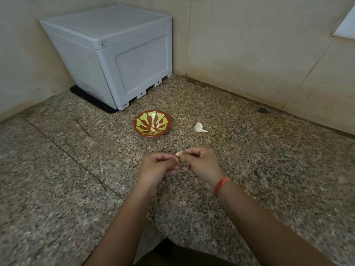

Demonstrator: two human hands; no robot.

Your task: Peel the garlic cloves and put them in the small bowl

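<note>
1. Left grip (159,167) and right grip (201,162) together pinched one garlic clove (178,153).
2. Bowl (169,120), holding peeled cloves (153,128), sat beyond both grips on the desk (76,169).

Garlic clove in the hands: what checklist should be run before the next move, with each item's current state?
1. Garlic clove pinched between left hand and right hand: ok.
2. Skin fully off: cannot tell, the fingers hide most of it.
3. Small bowl upright on the counter, beyond the hands: ok.
4. Room in the bowl beside the peeled cloves: ok.
5. Leftover garlic piece lies right of the bowl, apart from it: ok.
</note>
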